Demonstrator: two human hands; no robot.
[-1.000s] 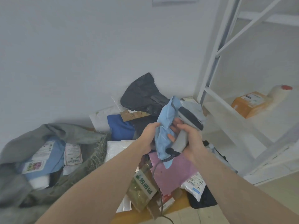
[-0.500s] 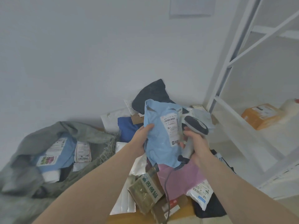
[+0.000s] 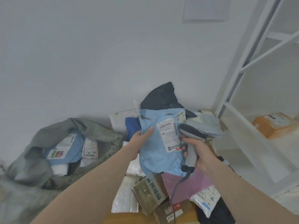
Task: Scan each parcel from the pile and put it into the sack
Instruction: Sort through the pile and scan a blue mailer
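Head view: left hand fingers grip blue parcel; right hand fingers clasp scanner.

A parcel is held up in front of the pile, gripped at its left edge by the left hand. The scanner is held by the right hand just right of the parcel, touching its label. The sack lies left of the pile, with parcels inside. A shelf stands to the right, a box on it. The wall is behind everything.
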